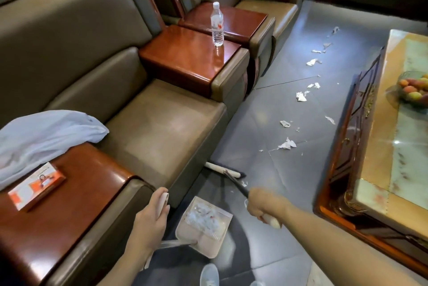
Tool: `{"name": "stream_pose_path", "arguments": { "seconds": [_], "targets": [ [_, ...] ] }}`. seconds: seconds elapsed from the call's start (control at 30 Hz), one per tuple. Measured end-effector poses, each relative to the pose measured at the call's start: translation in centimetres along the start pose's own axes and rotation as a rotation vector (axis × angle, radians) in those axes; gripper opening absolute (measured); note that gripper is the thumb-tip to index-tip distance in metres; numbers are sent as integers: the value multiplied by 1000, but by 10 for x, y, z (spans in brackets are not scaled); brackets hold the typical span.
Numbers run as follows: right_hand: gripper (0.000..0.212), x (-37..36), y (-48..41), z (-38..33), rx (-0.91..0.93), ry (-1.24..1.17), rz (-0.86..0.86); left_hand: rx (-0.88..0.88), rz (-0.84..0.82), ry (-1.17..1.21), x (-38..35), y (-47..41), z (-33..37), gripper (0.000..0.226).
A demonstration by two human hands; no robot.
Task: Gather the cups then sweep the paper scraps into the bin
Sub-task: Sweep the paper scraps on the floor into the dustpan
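Head view: left hand [150, 218] grips the dustpan handle [163, 201], right hand [264, 204] grips the broom [236, 183].

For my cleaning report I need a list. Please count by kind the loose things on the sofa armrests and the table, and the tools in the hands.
Water bottle: 1
Orange and white box: 1
White bag: 1
Fruit bowl: 1
Broom: 1
Dustpan: 1
Total: 6
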State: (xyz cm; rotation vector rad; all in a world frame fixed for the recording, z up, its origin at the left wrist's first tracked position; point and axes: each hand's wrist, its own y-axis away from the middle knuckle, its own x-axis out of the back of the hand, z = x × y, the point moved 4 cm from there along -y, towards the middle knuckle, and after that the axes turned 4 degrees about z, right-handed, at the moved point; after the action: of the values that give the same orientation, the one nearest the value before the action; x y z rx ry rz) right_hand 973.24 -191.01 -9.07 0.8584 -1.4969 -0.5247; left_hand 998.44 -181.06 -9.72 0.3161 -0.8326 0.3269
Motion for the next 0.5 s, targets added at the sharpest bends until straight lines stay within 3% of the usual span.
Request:
{"name": "stream_pose_path", "arguments": {
  "seconds": [0.07,0.17,0.27,0.5],
  "targets": [
    [28,-15,1,-3,14,35,-57,-4,7,-2,3,-4,0,29],
    [18,-39,15,13,-24,-100,-29,-28,-6,-3,3,3,4,28],
    [30,-58,36,39,-80,-199,16,-29,-18,2,-3,20,12,29],
    [39,-65,78,102,-251,-111,-10,-54,-7,-74,-9,61,37,38]
  ]
}}
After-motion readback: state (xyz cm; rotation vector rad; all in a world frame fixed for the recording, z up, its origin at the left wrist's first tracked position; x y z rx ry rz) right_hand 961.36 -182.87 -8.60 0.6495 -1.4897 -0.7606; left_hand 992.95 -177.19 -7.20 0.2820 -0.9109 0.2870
